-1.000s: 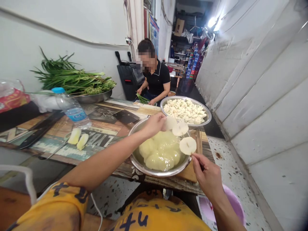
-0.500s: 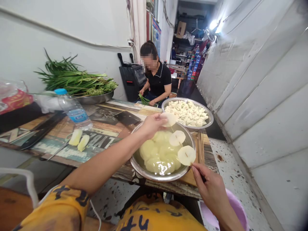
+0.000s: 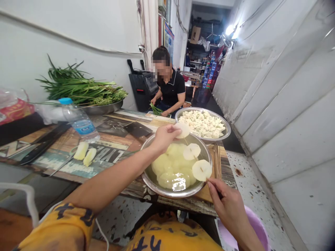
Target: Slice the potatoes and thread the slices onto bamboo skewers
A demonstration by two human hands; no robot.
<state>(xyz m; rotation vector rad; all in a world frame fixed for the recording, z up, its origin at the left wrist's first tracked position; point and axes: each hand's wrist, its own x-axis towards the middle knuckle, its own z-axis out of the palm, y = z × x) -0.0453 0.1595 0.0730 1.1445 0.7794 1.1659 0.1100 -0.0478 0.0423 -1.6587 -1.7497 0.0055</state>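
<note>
Right of centre, over the steel basin (image 3: pixel 174 195) | my left hand (image 3: pixel 165 138) pinches the far potato slice (image 3: pixel 184 130), my right hand (image 3: pixel 229 199) the bamboo skewer (image 3: pixel 195 159)'s near end | far slice now clear of the middle slice (image 3: pixel 192 150), baring skewer; all three stand spaced

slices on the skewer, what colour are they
The slices are pale creamy white, clearest in the head view.

Three pale slices (image 3: pixel 187 152), along slanting skewer (image 3: pixel 186 141)
</note>
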